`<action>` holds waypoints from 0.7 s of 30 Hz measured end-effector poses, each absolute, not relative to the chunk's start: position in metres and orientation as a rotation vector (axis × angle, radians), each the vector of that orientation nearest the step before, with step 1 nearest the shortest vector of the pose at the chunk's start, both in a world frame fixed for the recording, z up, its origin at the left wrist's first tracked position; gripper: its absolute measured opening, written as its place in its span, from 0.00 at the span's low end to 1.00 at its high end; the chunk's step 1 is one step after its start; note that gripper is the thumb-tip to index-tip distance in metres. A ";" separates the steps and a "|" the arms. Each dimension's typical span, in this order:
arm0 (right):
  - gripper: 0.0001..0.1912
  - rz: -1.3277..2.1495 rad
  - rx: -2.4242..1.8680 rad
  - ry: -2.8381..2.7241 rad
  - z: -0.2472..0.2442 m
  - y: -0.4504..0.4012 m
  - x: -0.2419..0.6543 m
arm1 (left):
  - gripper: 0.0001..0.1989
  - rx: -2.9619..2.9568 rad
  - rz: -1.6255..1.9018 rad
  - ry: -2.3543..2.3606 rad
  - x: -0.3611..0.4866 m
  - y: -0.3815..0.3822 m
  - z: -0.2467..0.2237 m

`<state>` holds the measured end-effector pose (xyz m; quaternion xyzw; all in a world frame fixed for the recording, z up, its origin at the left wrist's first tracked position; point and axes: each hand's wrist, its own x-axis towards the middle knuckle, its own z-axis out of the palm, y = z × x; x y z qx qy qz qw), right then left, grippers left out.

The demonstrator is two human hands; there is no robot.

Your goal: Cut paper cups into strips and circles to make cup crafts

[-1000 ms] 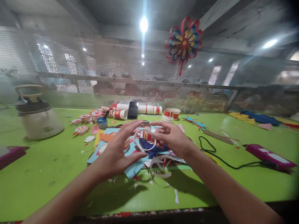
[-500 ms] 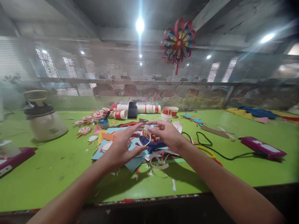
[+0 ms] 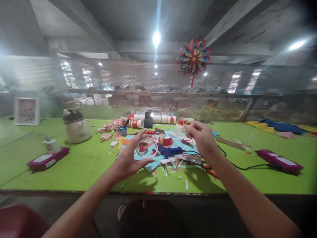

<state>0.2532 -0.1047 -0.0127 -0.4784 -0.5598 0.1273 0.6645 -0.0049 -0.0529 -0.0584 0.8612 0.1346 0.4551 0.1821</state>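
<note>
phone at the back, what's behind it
A white and red roll lies behind the phone, showing on both sides of it, with the mesh farther back. The stretch of roll right behind the phone is covered.

Jug stands left on worktop; phone upright before tube; glue gun lies centre.

counter: smooth, glossy
ring: smooth; material unclear
glue gun: smooth blue plastic
scissors: shiny metal blades, plastic handles
blue sheets: matt paper
phone: glossy, dark
power strips: purple plastic, slight sheen
mesh screen: perforated, metal by look
ceiling beam: rough, matt
</note>
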 end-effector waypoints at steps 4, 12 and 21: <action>0.15 0.361 -1.122 -1.500 -0.023 -0.152 0.227 | 0.44 2.505 1.290 0.569 -0.036 -0.061 -0.067; 0.12 0.386 -1.206 -1.861 -0.056 -0.188 0.187 | 0.49 2.572 1.273 0.652 -0.063 -0.072 -0.073; 0.16 0.733 -1.090 -1.710 -0.049 -0.173 0.175 | 0.51 2.528 1.303 0.455 -0.043 -0.091 -0.056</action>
